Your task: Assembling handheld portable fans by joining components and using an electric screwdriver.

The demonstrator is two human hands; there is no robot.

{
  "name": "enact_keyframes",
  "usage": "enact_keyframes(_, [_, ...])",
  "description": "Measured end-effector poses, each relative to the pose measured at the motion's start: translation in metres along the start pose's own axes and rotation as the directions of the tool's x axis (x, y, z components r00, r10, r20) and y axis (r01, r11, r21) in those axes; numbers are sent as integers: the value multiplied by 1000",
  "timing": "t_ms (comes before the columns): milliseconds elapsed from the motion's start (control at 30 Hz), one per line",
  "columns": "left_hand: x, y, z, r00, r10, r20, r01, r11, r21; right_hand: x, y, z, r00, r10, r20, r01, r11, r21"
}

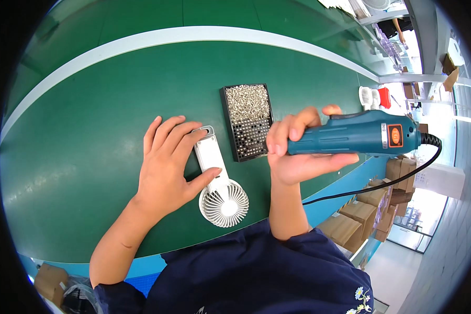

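Observation:
A white handheld fan (225,204) lies on the green table, its round slatted head toward me and its handle pointing away. My left hand (167,159) grips the handle, fingertips at the far end with the metal loop and thumb along the side near the head. Raised above the table on the right, my right hand (295,152) is wrapped round a teal electric screwdriver (361,133) held sideways. The screwdriver's tip is hidden by the hand and cannot be seen. Between both hands, farther off, stands a black screw tray (237,141) with loose silvery screws (248,102) heaped in its far half and several in the holes nearer me.
From the screwdriver's back end a black cable (424,162) curves down past the table edge. More white fan heads (369,97) and a red item (384,98) sit at the far right. A white strip (193,34) crosses the table's far side. Cardboard boxes (350,220) stand beyond the right edge.

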State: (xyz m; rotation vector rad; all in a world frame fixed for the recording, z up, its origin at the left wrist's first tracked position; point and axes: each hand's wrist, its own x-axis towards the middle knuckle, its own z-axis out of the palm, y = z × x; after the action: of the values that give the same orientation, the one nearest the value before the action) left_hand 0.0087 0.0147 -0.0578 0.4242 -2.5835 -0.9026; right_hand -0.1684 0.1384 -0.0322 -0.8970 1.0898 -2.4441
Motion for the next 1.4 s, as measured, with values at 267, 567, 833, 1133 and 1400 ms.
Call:
enact_keyframes(267, [1, 0, -4, 1000, 13, -15, -13, 1000, 5, -1, 4, 3, 1000, -19, -7, 18, 997, -76])
enact_keyframes(567, [1, 5, 5, 952, 180, -248, -235, 949, -210, -5, -12, 34, 989, 145, -37, -122, 926, 357])
enact_keyframes(833, [4, 0, 10, 942, 182, -283, -245, 947, -207, -7, -1, 32, 986, 167, 22, -163, 916, 366])
enact_keyframes(1133, [0, -5, 20, 950, 153, -272, -229, 934, -275, -20, 9, 27, 993, 109, 41, -116, 925, 362])
enact_keyframes(1400, [-7, 4, 13, 967, 116, -227, -181, 939, -291, -30, 10, 31, 993, 119, -28, -101, 925, 366])
